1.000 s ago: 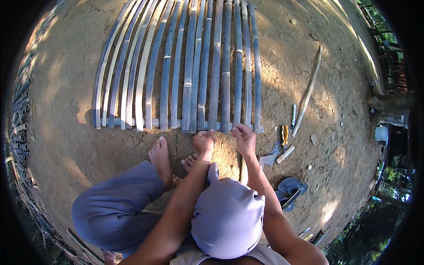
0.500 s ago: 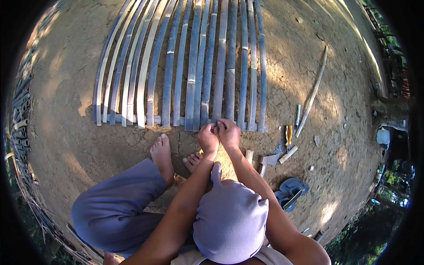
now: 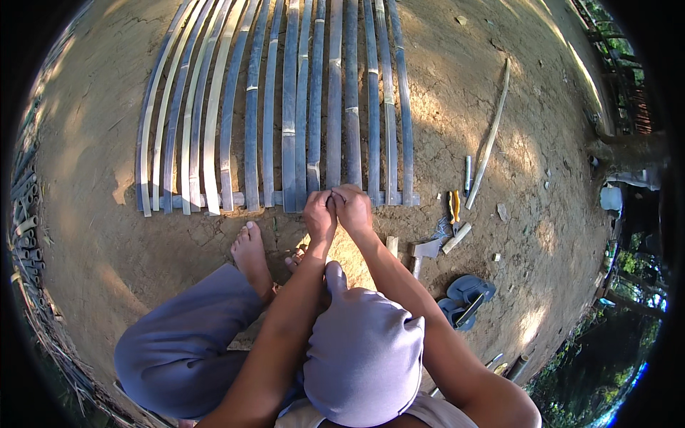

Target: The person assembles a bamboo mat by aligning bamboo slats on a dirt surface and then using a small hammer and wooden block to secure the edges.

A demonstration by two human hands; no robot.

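Long split-bamboo slats [image 3: 334, 121] lie side by side on the ground, running away from me. Their near ends rest on a thin crosspiece [image 3: 237, 200]. My left hand [image 3: 320, 218] and my right hand [image 3: 354, 214] meet at this end, right of the row's middle. Both are closed, thumbs and fingertips pinched close together over the crosspiece. Whatever is between the fingers is too small or hidden to make out. Bare feet [image 3: 250, 250] are just short of the slat ends, one partly behind my left forearm.
To the right lie orange-handled pliers [image 3: 454, 205], tangled thin wire [image 3: 442, 229], a hatchet-like blade [image 3: 427, 248], a marker-like tube [image 3: 468, 173], a long stick [image 3: 491, 135] and dark sandals [image 3: 469, 291]. Bamboo tubes [image 3: 27, 227] are piled at the far left edge.
The view has shifted a little, so the slats and tools now sit farther left in it. Both hands stay closed together at the slat ends, with the fingers slightly rearranged.
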